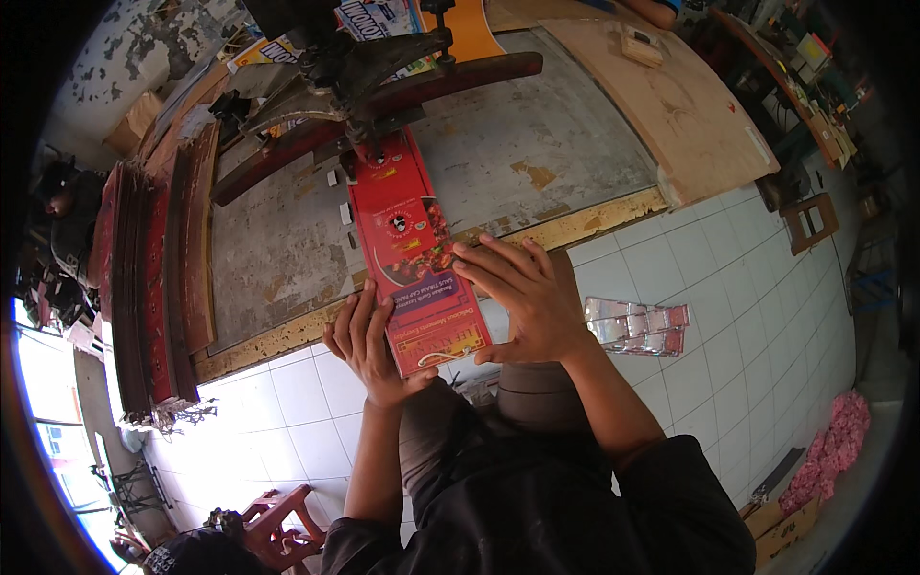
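Observation:
A long red printed card strip (pixel 400 230) with food pictures runs from the table edge toward me, its far end under the head of a dark metal press (pixel 359 144). My left hand (pixel 367 353) grips its left edge near the close end, fingers along the side and thumb at the near edge. On the right edge, my right hand (pixel 525 302) holds it with fingers stretched forward and thumb by the near corner. The strip's near part juts past the table edge over my lap. Whether it is one sheet or several stacked cannot be told.
The worn grey table (pixel 565 144) has a wooden front edge. Stacks of red strips (pixel 144 278) stand at the left. Printed cards (pixel 637 326) lie on the tiled floor at the right, a red stool (pixel 278 522) at the lower left. Another person's arm (pixel 654 11) shows at the top.

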Demonstrator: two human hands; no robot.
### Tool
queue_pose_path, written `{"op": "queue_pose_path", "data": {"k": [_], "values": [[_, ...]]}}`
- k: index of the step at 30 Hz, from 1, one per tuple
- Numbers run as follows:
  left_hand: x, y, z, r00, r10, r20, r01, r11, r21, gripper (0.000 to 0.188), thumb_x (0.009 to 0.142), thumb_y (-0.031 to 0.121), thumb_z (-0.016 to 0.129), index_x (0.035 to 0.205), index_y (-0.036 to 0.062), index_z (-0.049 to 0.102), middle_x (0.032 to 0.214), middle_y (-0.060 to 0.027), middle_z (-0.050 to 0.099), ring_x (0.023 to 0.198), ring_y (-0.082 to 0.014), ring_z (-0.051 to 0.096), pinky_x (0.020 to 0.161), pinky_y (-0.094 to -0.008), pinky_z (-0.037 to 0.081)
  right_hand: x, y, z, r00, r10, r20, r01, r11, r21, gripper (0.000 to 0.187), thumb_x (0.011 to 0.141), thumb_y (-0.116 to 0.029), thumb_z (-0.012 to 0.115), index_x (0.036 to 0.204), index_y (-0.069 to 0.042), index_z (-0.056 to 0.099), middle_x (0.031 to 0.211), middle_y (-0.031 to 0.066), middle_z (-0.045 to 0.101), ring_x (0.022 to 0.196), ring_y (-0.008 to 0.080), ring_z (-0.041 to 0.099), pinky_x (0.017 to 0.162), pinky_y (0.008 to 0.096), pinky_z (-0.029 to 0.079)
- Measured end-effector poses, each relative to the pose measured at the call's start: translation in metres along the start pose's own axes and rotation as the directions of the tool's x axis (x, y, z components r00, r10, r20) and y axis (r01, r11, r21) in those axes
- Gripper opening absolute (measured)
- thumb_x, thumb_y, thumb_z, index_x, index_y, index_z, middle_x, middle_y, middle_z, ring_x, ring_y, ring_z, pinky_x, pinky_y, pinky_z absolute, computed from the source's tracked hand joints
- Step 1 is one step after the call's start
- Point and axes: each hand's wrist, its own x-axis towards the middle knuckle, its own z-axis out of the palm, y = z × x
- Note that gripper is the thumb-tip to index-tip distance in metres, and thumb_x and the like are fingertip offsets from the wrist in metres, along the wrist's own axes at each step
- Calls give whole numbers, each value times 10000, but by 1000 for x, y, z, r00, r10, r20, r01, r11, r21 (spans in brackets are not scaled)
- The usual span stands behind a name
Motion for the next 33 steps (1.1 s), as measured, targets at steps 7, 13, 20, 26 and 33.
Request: {"op": "queue_pose_path", "data": {"k": [7, 13, 20, 26, 33], "values": [[0, -1, 0, 1000, 3, -5, -3, 1000, -11, 1064, 876, 1005, 429, 1396, 116, 695, 1550, -146, 655, 1467, -355, 520, 1291, -537, 148, 0, 0, 1, 1000, -7, -4, 7, 1000, 0, 1132, 852, -940, 604, 1650, -142, 523, 1718, 52, 496, 1630, 284, 381, 1329, 560, 194], [0, -1, 0, 1000, 3, -2, -3, 1000, -4, 1073, 873, 1007, 425, 1398, 111, 694, 1553, -148, 653, 1465, -357, 519, 1287, -539, 158, 0, -1, 0, 1000, -1, -2, 1, 1000, -2, 1138, 848, -941, 607, 1653, -142, 518, 1718, 52, 496, 1629, 287, 381, 1328, 564, 196], [0, -1, 0, 1000, 5, -3, -5, 1000, -12, 1055, 878, 992, 444, 1392, 106, 695, 1553, -153, 651, 1466, -360, 518, 1289, -541, 157, 1, -2, -2, 1000, -4, -8, 4, 1000, -23, 1143, 845, -942, 610, 1660, -148, 507, 1724, 50, 487, 1634, 283, 372, 1329, 567, 195], [-1, -2, -2, 999, 12, 33, -13, 999, 30, 1115, 887, 1004, 375, 1412, 66, 672, 1556, -169, 635, 1479, -365, 501, 1290, -548, 186, 1, -2, -2, 1000, -5, -12, 4, 1000, -9, 1148, 841, -943, 611, 1663, -149, 503, 1726, 49, 484, 1636, 284, 368, 1328, 567, 196], [1, -1, -2, 999, 20, 26, -20, 1000, 20, 1092, 894, 988, 390, 1406, 65, 667, 1554, -178, 635, 1477, -366, 501, 1279, -548, 195, 2, -2, 1, 999, -2, -45, 2, 1000, -12, 1133, 846, -972, 558, 1613, -138, 564, 1687, 34, 534, 1606, 282, 413, 1298, 564, 229]]}}
